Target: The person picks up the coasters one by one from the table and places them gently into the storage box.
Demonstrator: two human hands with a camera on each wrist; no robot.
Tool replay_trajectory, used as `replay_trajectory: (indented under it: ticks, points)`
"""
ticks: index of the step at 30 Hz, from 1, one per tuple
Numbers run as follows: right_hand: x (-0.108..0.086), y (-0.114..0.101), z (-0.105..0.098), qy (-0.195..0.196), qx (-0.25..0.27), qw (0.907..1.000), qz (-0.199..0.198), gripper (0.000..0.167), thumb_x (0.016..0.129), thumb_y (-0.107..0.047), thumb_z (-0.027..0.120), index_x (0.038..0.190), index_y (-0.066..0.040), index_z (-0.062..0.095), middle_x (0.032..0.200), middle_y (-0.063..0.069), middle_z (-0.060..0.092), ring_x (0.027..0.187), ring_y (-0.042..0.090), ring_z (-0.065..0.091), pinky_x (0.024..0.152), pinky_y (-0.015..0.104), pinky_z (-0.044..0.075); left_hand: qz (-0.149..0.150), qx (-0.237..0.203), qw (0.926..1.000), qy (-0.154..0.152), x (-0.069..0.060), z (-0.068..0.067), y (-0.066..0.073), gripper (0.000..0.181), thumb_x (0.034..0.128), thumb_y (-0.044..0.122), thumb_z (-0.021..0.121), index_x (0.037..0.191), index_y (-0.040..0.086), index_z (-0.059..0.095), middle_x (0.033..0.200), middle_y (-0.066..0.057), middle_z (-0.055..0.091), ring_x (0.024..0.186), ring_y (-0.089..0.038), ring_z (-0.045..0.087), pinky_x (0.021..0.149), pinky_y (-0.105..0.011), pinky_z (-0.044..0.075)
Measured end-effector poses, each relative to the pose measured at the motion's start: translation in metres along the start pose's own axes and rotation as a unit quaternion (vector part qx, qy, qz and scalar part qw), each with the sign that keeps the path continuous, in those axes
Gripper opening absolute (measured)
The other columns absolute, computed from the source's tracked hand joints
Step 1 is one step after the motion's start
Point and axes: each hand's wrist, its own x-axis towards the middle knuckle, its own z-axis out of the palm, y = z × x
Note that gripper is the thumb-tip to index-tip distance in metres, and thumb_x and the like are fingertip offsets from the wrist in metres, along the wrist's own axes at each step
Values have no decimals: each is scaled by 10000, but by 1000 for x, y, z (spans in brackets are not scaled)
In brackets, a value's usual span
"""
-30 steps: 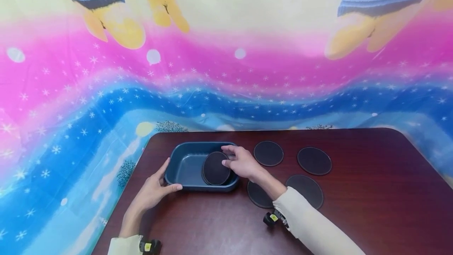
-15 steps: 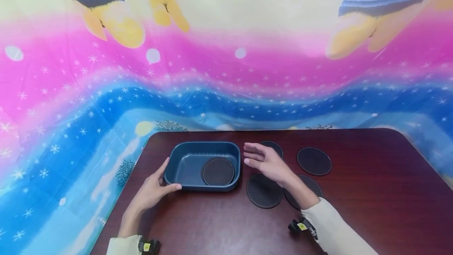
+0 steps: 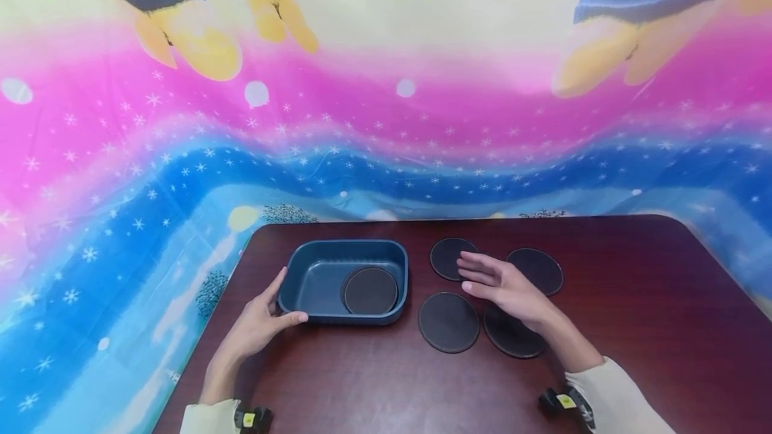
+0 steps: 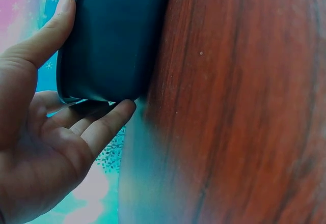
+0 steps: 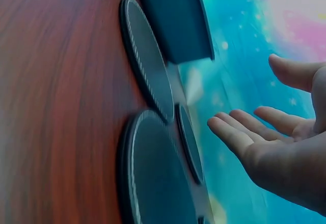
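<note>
A blue rectangular container (image 3: 344,319) stands at the table's left, with round dark coasters (image 3: 370,291) stacked inside at its right end. My left hand (image 3: 253,325) grips its left end, thumb on the near rim; the left wrist view has the hand's (image 4: 56,147) fingers against the container's (image 4: 112,40) side. Several more coasters lie on the table: a near-left one (image 3: 449,323), a far-left one (image 3: 449,258), a far-right one (image 3: 539,270) and a near-right one (image 3: 512,335). Above them hovers my right hand (image 3: 519,293), fingers extended, holding nothing; stitched coaster edges (image 5: 158,173) show beside it in the right wrist view.
The dark red-brown wooden table (image 3: 362,380) has rounded far corners. Behind it hangs a colourful printed cloth (image 3: 422,119). A small black device is strapped to each sleeved wrist.
My right hand has come away from the coasters in the container and moved right, over those on the table. My left hand keeps its grip on the container.
</note>
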Motion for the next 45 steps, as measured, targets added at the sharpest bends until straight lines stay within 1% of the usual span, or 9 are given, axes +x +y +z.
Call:
replay_trajectory:
  ticks: [6,11,15,23,27,30,34,41,45]
  points:
    - [-24,5,-20,201,-366,9991,87,709,1066,-250,696,1664,-48,373,1673,259,436,1525,420,479,1005,132,524,26,64,10000,16,0,1,2,1087,954,420,827,1751,213,116,1556,-278,572,1380,-448,636,985,-481,627]
    - [-42,8,-32,405,-568,9975,144,730,1063,-261,703,1672,-54,358,1662,253,454,1466,169,583,988,151,546,138,120,9998,41,0,0,1,1094,949,421,833,1750,200,122,1543,-273,587,1370,-445,645,967,-463,636]
    - [-54,12,-40,529,-724,9958,185,723,1066,-266,698,1674,-67,360,1662,235,463,1384,-47,578,978,145,544,148,158,9998,46,-1,1,-3,1095,951,426,829,1750,195,118,1533,-280,594,1363,-443,651,960,-451,638]
    - [-71,18,-52,453,-1013,9937,120,674,1067,-224,694,1641,-21,405,1670,255,440,1348,-182,496,1042,88,471,-3,206,9998,-11,0,0,-3,1109,947,474,821,1752,219,101,1610,-303,500,1410,-468,599,1003,-497,620]
    - [-78,24,-55,453,-1333,9900,81,664,1052,-233,719,1613,-1,449,1642,259,477,1385,-113,513,1053,73,443,-21,174,9998,-42,-1,0,-2,1098,958,449,816,1752,218,95,1634,-309,464,1427,-479,577,1020,-519,610]
    - [-83,27,-55,438,-1599,9861,133,647,1046,-237,727,1596,-5,478,1618,248,512,1458,161,576,1037,84,454,-18,79,9999,-62,0,1,0,1099,958,424,823,1752,216,92,1621,-304,485,1424,-467,586,1025,-517,607]
    - [-85,29,-54,398,-1848,9817,216,643,1032,-237,746,1584,-13,503,1598,242,538,1457,500,518,1023,115,479,-31,25,10000,-71,-1,1,-1,1106,955,410,828,1752,213,87,1602,-293,515,1420,-451,597,1035,-513,602]
    - [-85,28,-51,332,-2331,9715,281,708,974,-301,815,1578,-62,533,1574,240,560,1412,515,570,1034,244,553,-55,64,10000,-50,0,1,-1,1105,956,416,826,1752,215,86,1593,-294,525,1415,-452,602,1038,-519,600]
    - [-85,28,-50,302,-2832,9583,237,772,914,-367,868,1566,-93,557,1536,223,583,1369,470,597,1006,344,579,-36,82,9999,-47,0,1,-1,1106,954,425,827,1752,209,91,1588,-295,530,1407,-449,610,1032,-512,603]
